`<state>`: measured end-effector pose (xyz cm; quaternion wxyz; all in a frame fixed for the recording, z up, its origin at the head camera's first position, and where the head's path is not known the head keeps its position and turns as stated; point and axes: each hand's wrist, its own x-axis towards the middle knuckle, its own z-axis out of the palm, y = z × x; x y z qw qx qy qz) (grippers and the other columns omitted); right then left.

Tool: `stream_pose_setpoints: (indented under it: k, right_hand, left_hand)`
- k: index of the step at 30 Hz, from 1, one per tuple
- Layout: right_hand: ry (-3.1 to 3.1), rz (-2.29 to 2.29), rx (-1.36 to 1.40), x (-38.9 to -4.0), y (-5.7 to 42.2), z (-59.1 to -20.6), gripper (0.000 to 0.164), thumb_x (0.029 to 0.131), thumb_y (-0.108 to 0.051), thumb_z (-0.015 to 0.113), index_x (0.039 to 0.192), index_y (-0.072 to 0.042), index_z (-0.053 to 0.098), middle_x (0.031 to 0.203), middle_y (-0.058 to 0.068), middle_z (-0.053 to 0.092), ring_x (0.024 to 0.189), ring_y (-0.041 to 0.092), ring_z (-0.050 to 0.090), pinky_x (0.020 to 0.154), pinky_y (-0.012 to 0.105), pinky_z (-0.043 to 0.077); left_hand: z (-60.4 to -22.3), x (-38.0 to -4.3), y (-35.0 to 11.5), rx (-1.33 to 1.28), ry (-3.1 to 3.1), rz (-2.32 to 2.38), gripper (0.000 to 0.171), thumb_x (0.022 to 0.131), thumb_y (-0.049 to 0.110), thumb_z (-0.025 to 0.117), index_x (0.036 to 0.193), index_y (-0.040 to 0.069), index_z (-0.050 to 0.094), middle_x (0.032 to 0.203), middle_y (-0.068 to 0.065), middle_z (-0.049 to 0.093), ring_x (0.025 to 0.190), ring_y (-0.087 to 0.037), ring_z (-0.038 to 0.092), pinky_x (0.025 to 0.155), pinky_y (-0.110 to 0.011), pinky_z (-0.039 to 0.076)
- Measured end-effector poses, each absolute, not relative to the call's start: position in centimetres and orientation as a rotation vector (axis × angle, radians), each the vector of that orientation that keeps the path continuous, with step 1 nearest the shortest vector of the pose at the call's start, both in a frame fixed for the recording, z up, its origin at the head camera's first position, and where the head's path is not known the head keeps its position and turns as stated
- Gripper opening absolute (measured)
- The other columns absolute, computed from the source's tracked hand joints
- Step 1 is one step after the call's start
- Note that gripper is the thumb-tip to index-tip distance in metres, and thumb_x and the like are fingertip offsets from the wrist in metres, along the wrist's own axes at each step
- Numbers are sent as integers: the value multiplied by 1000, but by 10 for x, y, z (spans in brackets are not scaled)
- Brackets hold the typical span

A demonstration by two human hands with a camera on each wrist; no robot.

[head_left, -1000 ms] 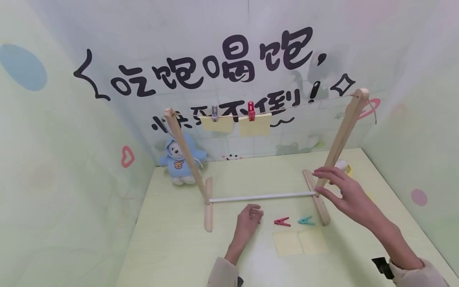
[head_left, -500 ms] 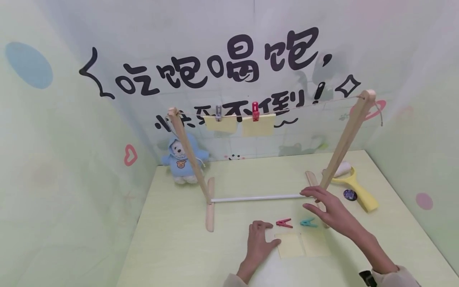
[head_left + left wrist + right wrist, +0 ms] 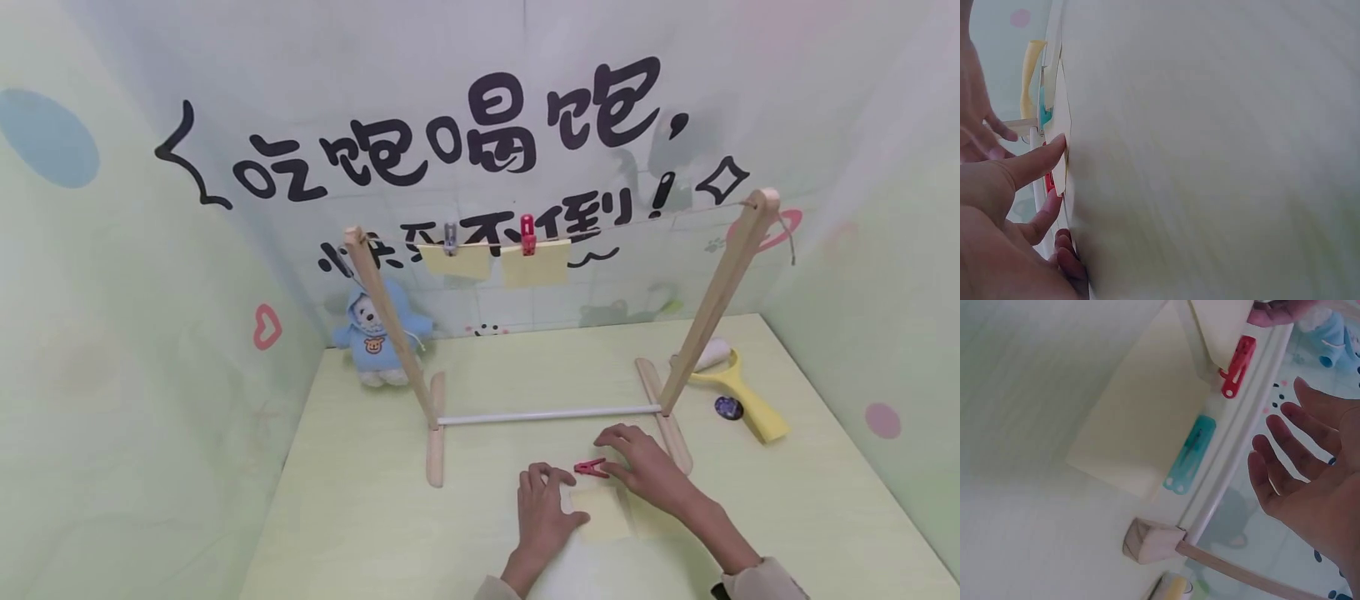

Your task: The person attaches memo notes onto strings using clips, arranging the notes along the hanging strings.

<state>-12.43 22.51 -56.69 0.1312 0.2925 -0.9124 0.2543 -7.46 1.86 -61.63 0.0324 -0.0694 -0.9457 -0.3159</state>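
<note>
In the head view my left hand [image 3: 546,518] is at the left edge of a pale yellow paper note [image 3: 602,512]. Thumb and forefinger hold the note by its edge, and the left wrist view shows the paper [image 3: 1060,125] slightly bent and raised. My right hand [image 3: 648,468] hovers with parted, loosely bent fingers beside a red clothespin [image 3: 590,467], holding nothing. A second yellow note [image 3: 1147,406] lies flat on the table, with a teal clothespin [image 3: 1190,455] along its edge; in the head view the right hand hides that clothespin.
Behind the hands stands a wooden frame [image 3: 712,308] with a white bottom rod [image 3: 547,414]. Two notes hang from its string under a grey clothespin [image 3: 450,239] and a red one [image 3: 528,235]. A blue-clad plush toy [image 3: 378,337] and a yellow-handled roller [image 3: 742,396] flank it.
My left hand has moved right and forward to the left note, which it now holds. My right hand has come down and left from the frame's right post to near the red clothespin.
</note>
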Motion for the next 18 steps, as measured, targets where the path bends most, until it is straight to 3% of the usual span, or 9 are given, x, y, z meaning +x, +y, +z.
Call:
stream_pose_setpoints:
  k: [12, 18]
  right_hand:
    - [-2618, 563, 839, -118, 222, -590, 37, 75, -6, 98, 105, -12, 77, 112, 5, 73, 105, 32, 68, 77, 48, 54]
    - [-2666, 563, 813, -114, 221, -597, 38, 75, -6, 98, 105, -14, 77, 113, 4, 72, 106, 31, 67, 79, 47, 53]
  left_hand:
    - [-619, -79, 12, -312, -2872, -996, 40, 75, 28, 100, 104, 19, 73, 120, -3, 50, 100, -15, 39, 82, -29, 43]
    - [-614, -81, 10, -288, -2924, -1047, 39, 76, 23, 100, 104, 17, 73, 121, -1, 49, 102, -14, 40, 86, -29, 44]
